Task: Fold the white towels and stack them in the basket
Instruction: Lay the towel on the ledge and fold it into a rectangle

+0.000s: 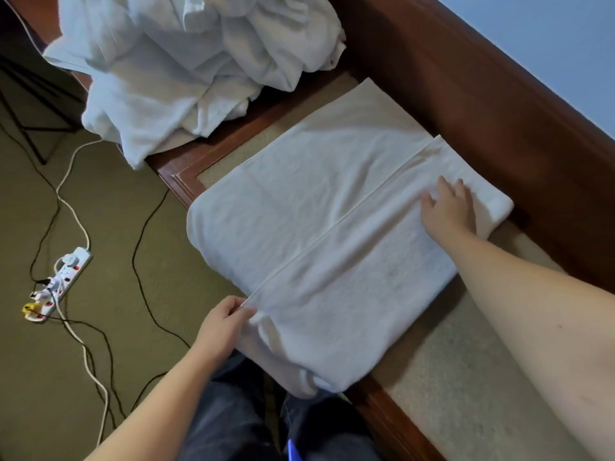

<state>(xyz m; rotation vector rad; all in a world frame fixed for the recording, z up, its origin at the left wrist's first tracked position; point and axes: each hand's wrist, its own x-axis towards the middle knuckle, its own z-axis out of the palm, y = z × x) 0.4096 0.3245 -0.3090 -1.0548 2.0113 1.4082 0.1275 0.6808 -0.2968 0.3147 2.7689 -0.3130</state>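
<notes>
The half-folded towel overhangs the tabletop's near-left edge. Left hand pinches its near hem; right hand presses flat, fingers released. Tugging unevenly could skew the fold or slide it floorward.

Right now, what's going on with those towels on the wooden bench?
A person is partway through folding a white terry towel laid flat on a wooden-framed bench. The left hand pinches the near end of the folded-over edge, while the right hand presses flat on the towel's far end. A crumpled pile of unfolded white towels waits further along the bench. No basket is in view, so nothing visible has been stacked yet.
</notes>
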